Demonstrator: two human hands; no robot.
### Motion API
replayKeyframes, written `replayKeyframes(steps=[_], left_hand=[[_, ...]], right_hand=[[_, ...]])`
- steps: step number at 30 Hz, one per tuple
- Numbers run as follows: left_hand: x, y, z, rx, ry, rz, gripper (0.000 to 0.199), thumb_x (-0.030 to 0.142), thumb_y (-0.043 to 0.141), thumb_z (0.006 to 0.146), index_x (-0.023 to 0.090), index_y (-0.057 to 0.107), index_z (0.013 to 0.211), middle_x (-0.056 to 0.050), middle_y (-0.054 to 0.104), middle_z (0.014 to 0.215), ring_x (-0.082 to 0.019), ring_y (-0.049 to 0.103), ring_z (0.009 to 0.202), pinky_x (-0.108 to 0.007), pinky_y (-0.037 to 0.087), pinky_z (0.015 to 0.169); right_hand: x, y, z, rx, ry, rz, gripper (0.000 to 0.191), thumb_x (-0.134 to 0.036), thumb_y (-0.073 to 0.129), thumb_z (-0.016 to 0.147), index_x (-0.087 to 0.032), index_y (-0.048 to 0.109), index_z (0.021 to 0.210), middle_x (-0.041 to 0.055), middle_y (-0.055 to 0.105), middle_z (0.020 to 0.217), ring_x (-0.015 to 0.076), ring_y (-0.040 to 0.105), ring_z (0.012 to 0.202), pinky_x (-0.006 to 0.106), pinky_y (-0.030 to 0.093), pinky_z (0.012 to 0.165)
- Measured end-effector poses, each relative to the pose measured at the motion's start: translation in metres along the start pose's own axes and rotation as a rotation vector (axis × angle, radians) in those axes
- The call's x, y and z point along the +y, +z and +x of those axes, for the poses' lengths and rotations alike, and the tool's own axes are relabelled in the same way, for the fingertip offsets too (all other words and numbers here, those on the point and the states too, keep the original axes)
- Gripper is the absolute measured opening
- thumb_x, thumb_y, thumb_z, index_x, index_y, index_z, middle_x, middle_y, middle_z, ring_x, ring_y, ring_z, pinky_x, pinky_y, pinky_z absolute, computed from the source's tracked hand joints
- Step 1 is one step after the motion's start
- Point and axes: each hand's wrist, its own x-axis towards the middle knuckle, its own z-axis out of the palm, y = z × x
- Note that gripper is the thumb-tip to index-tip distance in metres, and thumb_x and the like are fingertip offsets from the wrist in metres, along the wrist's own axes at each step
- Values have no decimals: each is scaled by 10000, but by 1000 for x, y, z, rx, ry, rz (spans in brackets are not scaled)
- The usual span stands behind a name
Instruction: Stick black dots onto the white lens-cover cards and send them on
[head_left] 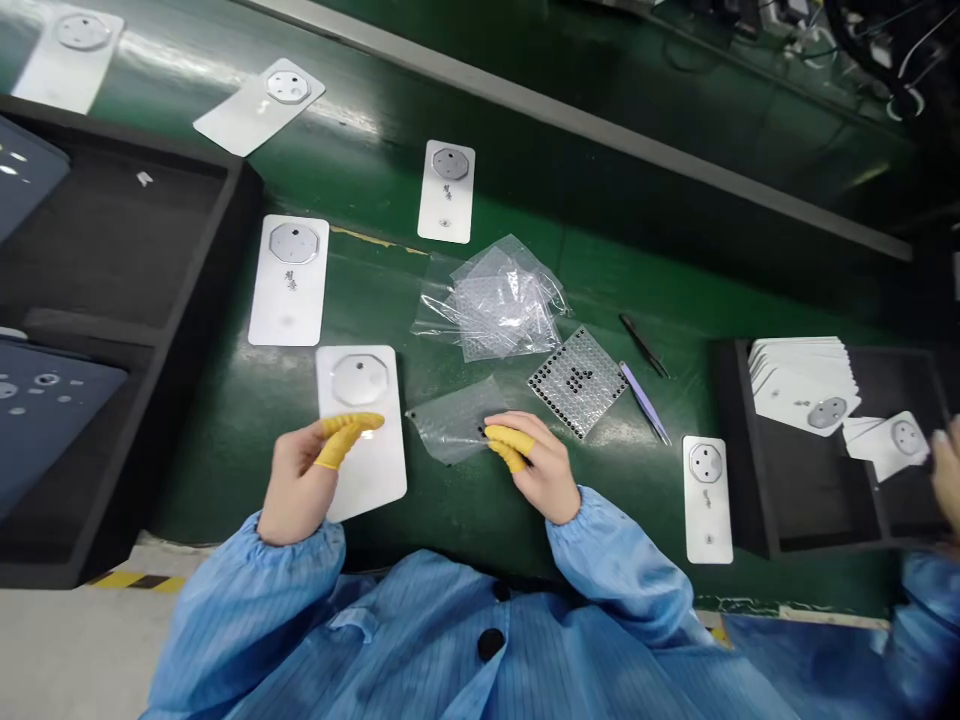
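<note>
My right hand (536, 462), with yellow finger cots, pinches the corner of a clear plastic sheet (454, 420) that carries a few small black dots. My left hand (315, 465), also in yellow finger cots, has thumb and finger pressed together over a white panel (365, 480). Whatever its fingertips may hold is too small to make out. The panel has an octagonal silver plate near its far end. To the right of the sheet lies another clear sheet (577, 382) edged with black dots, beside purple tweezers (645, 403) and dark tweezers (643, 345).
Clear sheets (499, 300) lie piled beyond my hands. More white panels (289, 300) are spread across the green table (360, 300). A black tray (202, 290) with dark panels stands left; another tray (795, 500) with stacked white panels stands right, near a co-worker's hand (946, 475).
</note>
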Motion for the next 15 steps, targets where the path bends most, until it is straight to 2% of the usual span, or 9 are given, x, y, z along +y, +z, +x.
replayKeyframes(steps=[2, 5, 8, 10, 12, 15], left_hand=[[4, 6, 2, -142, -42, -39, 444, 540, 660, 758, 118, 770, 841, -90, 761, 782, -275, 707, 719, -315, 559, 585], [14, 31, 3, -410, -60, -192, 489, 604, 669, 721, 136, 784, 805, -95, 765, 796, -267, 710, 721, -320, 569, 618], [25, 60, -3, -691, -181, -312, 317, 438, 816, 629, 153, 783, 765, -70, 764, 758, -199, 694, 632, -265, 553, 582], [29, 75, -10, -709, -255, -415, 239, 341, 845, 613, 158, 780, 752, -50, 762, 731, -154, 679, 589, -224, 541, 571], [30, 83, -15, -606, -243, -506, 225, 306, 851, 609, 162, 779, 765, -44, 766, 744, -143, 690, 620, -209, 550, 609], [27, 88, -19, -482, -160, -520, 271, 284, 846, 612, 163, 780, 846, -59, 775, 830, -183, 718, 732, -251, 576, 694]], right_hand=[[-11, -18, 11, -47, -67, 41, 241, -115, 577, 887, -229, 638, 1091, 57, 702, 1055, 174, 647, 995, 429, 518, 928], [-22, -46, 29, -211, -177, -10, 242, -97, 558, 888, -238, 640, 1067, 40, 697, 1087, 179, 603, 1098, 508, 374, 1081], [-25, -64, 44, -374, -235, -131, 290, -73, 508, 889, -249, 641, 1078, 42, 662, 1180, 200, 520, 1223, 582, 235, 1139], [-25, -67, 48, -397, -230, -219, 308, -74, 505, 878, -255, 643, 1085, 53, 632, 1233, 221, 483, 1266, 621, 194, 1134], [-25, -63, 48, -328, -196, -256, 270, -104, 547, 864, -246, 643, 1072, 70, 632, 1220, 235, 502, 1244, 637, 199, 1123], [-27, -49, 43, -194, -173, -226, 217, -148, 601, 860, -218, 627, 1063, 77, 667, 1106, 213, 588, 1104, 587, 317, 1094]])
